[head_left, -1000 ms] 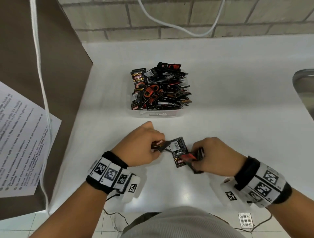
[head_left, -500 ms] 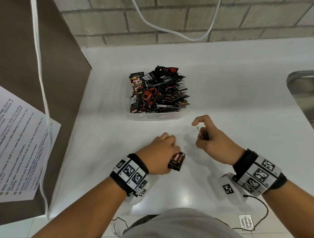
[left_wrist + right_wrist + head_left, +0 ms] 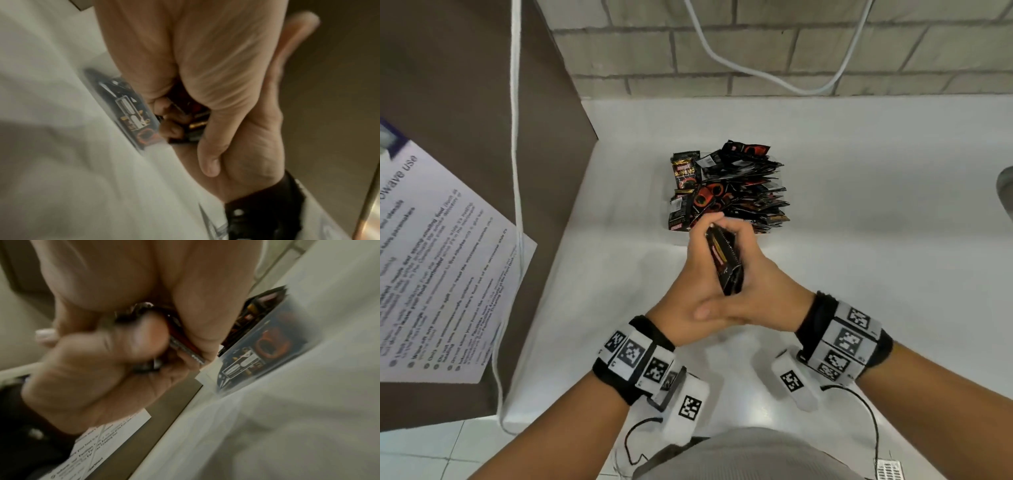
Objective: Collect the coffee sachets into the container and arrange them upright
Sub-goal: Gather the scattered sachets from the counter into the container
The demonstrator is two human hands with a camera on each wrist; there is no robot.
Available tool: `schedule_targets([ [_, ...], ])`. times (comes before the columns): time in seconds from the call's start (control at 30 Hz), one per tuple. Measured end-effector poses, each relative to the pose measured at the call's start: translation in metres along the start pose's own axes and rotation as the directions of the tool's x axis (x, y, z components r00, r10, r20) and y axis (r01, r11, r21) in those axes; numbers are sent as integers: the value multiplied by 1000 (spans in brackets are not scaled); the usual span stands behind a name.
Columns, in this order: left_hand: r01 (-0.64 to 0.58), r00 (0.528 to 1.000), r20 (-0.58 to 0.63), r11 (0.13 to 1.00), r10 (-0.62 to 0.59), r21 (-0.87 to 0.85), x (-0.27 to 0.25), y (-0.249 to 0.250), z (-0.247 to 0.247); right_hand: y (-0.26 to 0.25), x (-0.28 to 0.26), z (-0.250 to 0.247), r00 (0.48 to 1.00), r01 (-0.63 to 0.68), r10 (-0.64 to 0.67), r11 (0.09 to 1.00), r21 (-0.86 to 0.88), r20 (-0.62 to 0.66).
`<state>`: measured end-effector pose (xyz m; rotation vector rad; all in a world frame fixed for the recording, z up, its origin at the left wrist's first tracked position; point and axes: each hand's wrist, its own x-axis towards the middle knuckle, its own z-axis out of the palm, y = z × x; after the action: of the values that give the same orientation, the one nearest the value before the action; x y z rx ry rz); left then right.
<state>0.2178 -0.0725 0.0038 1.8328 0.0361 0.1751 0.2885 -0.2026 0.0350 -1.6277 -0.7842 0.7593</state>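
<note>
My left hand (image 3: pixel 690 301) and right hand (image 3: pixel 760 291) clasp a thin stack of glossy black-and-red coffee sachets (image 3: pixel 724 262) between them, above the white counter (image 3: pixel 876 240), just before the clear plastic container (image 3: pixel 674 229) crammed with crinkly sachets.

Both hands meet at centre, left hand (image 3: pixel 688 301) and right hand (image 3: pixel 760 291) pressed together round a bunch of sachets (image 3: pixel 724 262), just near of the container (image 3: pixel 678 229) packed with sachets on the counter (image 3: pixel 859 240). Paper sheet (image 3: pixel 438 260) far left; sink edge (image 3: pixel 1005 186) far right.
</note>
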Motion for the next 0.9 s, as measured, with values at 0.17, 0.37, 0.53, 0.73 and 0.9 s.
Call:
schedule_targets([
  [0.17, 24, 1000, 4, 997, -24, 71, 8, 5, -13, -2, 23, 7, 992, 44, -43, 999, 4, -118],
  [0.37, 37, 997, 58, 967, -54, 253, 23, -8, -39, -3, 39, -24, 959, 96, -147, 973, -208, -244],
  [0.53, -71, 997, 61, 681, 39, 728, 37, -42, -54, -30, 57, -71, 926, 152, -282, 888, -434, -252],
  [0.73, -143, 988, 51, 731, 147, 667, 27, -49, -50, -24, 79, -85, 980, 117, -187, 815, -568, -67],
  [0.9, -120, 992, 88, 829, 86, 547, -14, -39, -52, 9, 63, -61, 981, 168, -191, 732, -661, 37],
])
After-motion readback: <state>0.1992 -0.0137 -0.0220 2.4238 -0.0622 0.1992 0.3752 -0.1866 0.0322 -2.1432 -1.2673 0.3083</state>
